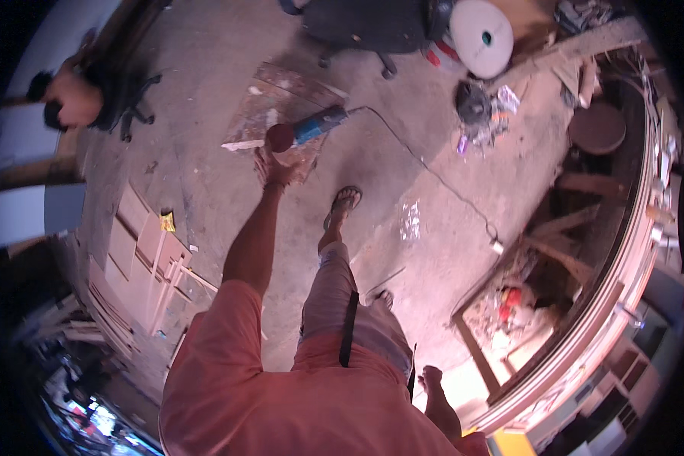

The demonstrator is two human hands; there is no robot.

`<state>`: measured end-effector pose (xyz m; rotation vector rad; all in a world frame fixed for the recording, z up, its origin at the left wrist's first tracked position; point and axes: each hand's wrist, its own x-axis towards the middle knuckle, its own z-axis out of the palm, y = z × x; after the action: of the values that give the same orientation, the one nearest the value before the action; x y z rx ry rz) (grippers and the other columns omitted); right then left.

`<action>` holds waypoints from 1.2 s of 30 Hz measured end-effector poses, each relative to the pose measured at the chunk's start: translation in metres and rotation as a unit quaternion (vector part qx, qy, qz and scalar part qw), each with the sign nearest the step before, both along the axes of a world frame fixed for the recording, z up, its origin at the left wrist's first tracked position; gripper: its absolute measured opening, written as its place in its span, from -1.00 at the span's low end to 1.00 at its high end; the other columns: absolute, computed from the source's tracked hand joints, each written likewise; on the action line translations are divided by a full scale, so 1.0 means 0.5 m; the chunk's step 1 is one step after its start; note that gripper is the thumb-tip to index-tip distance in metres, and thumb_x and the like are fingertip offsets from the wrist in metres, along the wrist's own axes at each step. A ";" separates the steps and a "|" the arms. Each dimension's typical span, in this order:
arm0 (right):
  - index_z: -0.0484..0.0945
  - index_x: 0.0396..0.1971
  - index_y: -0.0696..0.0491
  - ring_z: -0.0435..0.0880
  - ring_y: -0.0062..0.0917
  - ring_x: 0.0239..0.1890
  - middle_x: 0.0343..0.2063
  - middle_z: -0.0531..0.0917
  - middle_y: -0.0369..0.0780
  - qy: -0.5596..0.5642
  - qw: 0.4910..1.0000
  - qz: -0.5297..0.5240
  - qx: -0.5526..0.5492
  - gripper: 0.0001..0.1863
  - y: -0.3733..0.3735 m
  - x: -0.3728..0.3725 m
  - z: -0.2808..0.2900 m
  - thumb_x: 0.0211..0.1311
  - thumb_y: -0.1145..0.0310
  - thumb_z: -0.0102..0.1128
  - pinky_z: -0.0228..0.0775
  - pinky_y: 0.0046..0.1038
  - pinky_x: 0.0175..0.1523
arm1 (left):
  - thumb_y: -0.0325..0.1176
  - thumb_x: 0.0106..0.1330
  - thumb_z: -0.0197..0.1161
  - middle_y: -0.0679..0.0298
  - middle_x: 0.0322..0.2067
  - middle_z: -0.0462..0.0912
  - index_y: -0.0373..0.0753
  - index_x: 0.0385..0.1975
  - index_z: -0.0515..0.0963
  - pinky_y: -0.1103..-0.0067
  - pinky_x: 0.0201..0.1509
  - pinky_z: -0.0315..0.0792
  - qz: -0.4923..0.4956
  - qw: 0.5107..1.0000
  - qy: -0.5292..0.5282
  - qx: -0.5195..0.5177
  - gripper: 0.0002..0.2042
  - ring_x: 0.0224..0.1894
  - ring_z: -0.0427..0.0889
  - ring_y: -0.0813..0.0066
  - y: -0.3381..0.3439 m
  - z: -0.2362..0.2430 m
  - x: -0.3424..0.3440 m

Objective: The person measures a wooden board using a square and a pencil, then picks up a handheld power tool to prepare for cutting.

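Observation:
On a worn wooden board on the floor lies a blue and dark angle grinder with a round reddish-brown disc at its near end. My left hand reaches down right beside the disc, its fingers apart. Whether the fingertips touch the disc is not clear. From the grinder's far end a cord runs right across the floor to a pale plug or socket. My right hand hangs low by my right side, fingers loosely curled, with nothing visible in it.
A dark wheeled chair and a large white spool stand ahead. Another person is at the far left. Flat wooden pieces lie left. On the right are a wooden frame, a round stool top and a debris pile.

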<state>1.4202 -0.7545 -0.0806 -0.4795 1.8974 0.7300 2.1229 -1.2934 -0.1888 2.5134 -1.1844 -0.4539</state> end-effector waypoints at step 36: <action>0.41 0.45 -0.16 0.35 0.09 0.44 0.46 0.31 0.07 0.377 0.557 -0.397 -0.624 -0.12 0.306 0.870 0.517 0.03 0.24 0.53 0.27 0.00 0.47 | -0.30 -0.15 0.52 0.14 -0.03 0.59 -0.23 0.00 0.54 0.34 0.24 0.44 -0.899 -0.002 0.265 0.347 -0.41 0.06 0.60 0.15 0.983 1.007 -0.737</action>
<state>1.8554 -0.6014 0.1777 0.0048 2.8475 -1.4200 1.7545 -0.8021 0.3145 0.9392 1.8049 1.3640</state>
